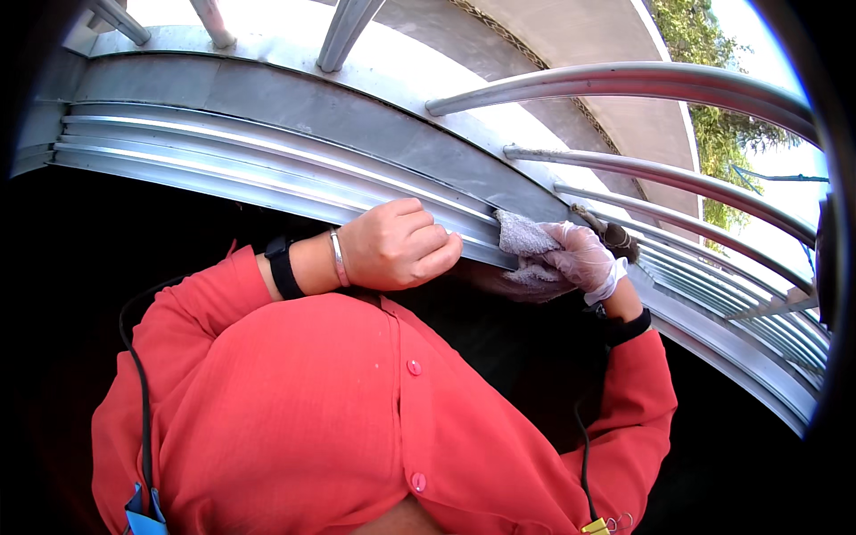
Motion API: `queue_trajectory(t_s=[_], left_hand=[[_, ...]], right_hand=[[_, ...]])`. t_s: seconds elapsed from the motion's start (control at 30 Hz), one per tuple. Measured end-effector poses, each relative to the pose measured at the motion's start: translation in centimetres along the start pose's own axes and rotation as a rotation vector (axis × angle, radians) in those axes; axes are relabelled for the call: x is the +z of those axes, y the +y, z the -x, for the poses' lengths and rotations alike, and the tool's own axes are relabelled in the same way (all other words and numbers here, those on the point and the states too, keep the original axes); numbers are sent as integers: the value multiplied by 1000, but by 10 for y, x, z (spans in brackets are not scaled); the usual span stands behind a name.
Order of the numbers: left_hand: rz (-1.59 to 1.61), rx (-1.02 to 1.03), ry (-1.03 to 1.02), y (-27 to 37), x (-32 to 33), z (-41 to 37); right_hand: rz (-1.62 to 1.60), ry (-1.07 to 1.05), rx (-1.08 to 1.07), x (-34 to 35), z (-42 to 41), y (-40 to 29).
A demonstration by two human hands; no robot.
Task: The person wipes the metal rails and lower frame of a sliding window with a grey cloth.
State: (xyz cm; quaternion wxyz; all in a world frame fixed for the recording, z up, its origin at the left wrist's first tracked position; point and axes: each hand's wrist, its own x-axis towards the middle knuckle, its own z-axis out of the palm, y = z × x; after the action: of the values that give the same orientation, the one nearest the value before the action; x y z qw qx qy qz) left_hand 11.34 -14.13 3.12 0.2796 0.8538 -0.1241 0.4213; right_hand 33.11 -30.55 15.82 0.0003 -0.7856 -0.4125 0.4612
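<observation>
My right hand (585,251), in a thin clear plastic glove, grips a bunched grey terry cloth (528,234). One end of the cloth lies on the grooved aluminium window track (221,157), and its lower folds hang below the track's near edge. Bare and curled into a fist, my left hand (401,246) is at the near edge of the track, left of the cloth. Nothing shows between its fingers, though the palm side is hidden.
Metal security bars (622,83) rise from the pale outer ledge (281,50) beyond the track. A small dark object with a stick-like end (615,239) rests by the bars, right of my gloved hand. Black cables (137,374) run along both sleeves.
</observation>
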Motion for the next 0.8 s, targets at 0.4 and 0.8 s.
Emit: queue_trajectory(t_s=[0.4, 0.8], left_hand=[[-16, 37, 86, -6, 8, 6], [-115, -80, 242, -11, -47, 7]], right_hand=[[-577, -129, -63, 10, -19, 5], [-387, -276, 29, -1, -39, 8]])
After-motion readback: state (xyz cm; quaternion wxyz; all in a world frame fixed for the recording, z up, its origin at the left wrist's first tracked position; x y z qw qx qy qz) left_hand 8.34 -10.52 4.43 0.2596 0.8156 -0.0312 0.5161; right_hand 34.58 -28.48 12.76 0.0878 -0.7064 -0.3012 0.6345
